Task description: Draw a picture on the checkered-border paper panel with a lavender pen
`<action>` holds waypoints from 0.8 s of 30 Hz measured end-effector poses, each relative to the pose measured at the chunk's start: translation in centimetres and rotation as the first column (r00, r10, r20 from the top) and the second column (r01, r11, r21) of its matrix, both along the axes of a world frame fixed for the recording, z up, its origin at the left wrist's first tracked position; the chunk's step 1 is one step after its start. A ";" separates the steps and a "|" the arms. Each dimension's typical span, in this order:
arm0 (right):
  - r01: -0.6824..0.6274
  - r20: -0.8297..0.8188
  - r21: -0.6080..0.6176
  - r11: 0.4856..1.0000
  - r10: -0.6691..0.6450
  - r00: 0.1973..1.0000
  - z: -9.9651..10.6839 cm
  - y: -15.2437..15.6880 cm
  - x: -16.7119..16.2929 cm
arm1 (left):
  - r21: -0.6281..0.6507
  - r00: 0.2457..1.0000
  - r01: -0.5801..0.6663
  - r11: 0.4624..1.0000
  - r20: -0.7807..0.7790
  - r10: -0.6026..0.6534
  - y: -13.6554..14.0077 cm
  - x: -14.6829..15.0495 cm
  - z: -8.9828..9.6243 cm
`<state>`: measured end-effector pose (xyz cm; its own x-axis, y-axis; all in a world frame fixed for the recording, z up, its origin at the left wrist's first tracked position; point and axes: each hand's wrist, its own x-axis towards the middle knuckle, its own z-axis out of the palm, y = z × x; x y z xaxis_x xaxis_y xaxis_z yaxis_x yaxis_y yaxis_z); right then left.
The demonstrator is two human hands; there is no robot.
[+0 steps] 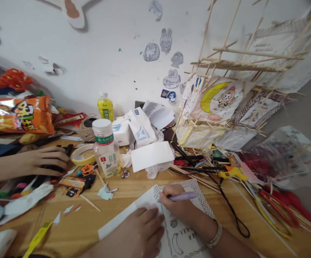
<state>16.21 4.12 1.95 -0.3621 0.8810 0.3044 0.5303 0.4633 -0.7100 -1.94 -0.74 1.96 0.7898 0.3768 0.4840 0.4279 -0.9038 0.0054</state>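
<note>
In my right hand point(178, 206) is a light purple pen point(182, 196), gripped between closed fingers with its lower end at the sheet of paper point(168, 247). The sheet carries a crosshatched border, a crescent moon, a small figure and some writing. My left hand point(139, 234) rests on the paper's left part with its fingers laid out, holding nothing. Part of the drawing is hidden under both hands. A beaded bracelet point(216, 234) circles my right wrist.
Another person's hand point(46, 161) rests over dark items at left. A clear bottle point(105, 154), yellow tape roll point(82, 154) and tissue packs point(141, 125) stand behind the paper. At right are a stick frame point(248, 64), a yellow glue gun point(233, 173) and red-handled scissors point(279, 208).
</note>
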 end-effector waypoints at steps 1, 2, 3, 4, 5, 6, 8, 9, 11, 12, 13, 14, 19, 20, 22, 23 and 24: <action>0.002 -0.003 0.006 1.000 -0.002 1.000 0.0 0.0 0.0 | -0.002 1.000 0.005 1.000 -0.001 -0.005 0.0 0.0 0.0; -0.008 -0.005 0.011 1.000 0.008 1.000 0.0 0.0 0.0 | -0.005 1.000 0.010 1.000 0.002 -0.010 0.0 0.0 0.0; -0.022 -0.005 0.018 1.000 0.022 1.000 -0.1 0.0 0.0 | -0.010 1.000 0.015 1.000 0.003 -0.015 0.1 0.0 0.0; -0.035 -0.001 0.026 0.999 0.035 0.999 -0.1 0.0 0.0 | -0.014 1.000 0.017 1.000 0.004 -0.017 0.1 -0.1 0.0; -0.042 0.006 0.033 0.999 0.042 0.999 -0.1 0.0 0.0 | -0.017 1.000 0.015 1.000 0.008 -0.015 0.1 -0.1 0.0; -0.042 0.014 0.035 0.999 0.041 0.999 -0.1 0.0 0.0 | -0.015 1.000 0.015 1.000 0.014 -0.015 0.1 -0.1 0.1; -0.016 0.029 0.033 0.999 0.015 0.999 -0.1 0.0 0.0 | -0.013 1.000 0.019 1.000 0.000 -0.019 0.1 -0.2 0.2; 0.002 0.033 0.033 0.999 -0.003 0.999 -0.1 0.0 0.1 | -0.013 1.000 0.024 1.000 -0.012 -0.024 0.1 -0.1 0.2; 0.013 0.032 0.031 0.999 -0.014 0.999 0.0 0.0 0.1 | -0.021 0.999 0.035 0.999 -0.034 -0.036 0.1 -0.1 0.3; 0.001 0.031 0.034 0.999 -0.002 1.000 0.0 0.0 0.1 | -0.025 0.998 0.039 0.999 -0.040 -0.040 0.1 -0.1 0.4; -0.013 0.030 0.039 0.999 0.012 0.999 0.0 -0.1 0.1 | -0.026 0.998 0.041 0.999 -0.041 -0.042 0.1 -0.1 0.4; -0.023 0.031 0.044 0.999 0.022 0.999 0.1 -0.1 0.0 | -0.024 0.999 0.039 0.999 -0.036 -0.040 0.1 -0.1 0.5; 0.047 0.034 0.060 0.997 -0.049 0.998 0.0 0.0 0.0 | -0.001 0.999 0.040 0.999 -0.031 -0.040 0.1 0.0 0.8; 0.052 0.034 0.058 0.997 -0.054 0.998 -0.1 0.0 0.0 | 0.001 0.999 0.044 0.999 -0.028 -0.043 0.1 0.0 0.8; 0.041 0.034 0.053 0.998 -0.043 0.999 -0.1 0.1 0.0 | 0.003 0.999 0.046 0.999 -0.023 -0.046 0.1 0.0 0.8; 0.030 0.036 0.052 0.998 -0.032 0.999 -0.1 0.1 0.0 | 0.002 0.999 0.046 0.999 -0.023 -0.046 0.1 0.0 0.8; 0.023 0.039 0.053 0.998 -0.025 0.999 -0.2 0.1 0.0 | 0.003 0.999 0.047 0.999 -0.023 -0.046 0.1 0.0 0.8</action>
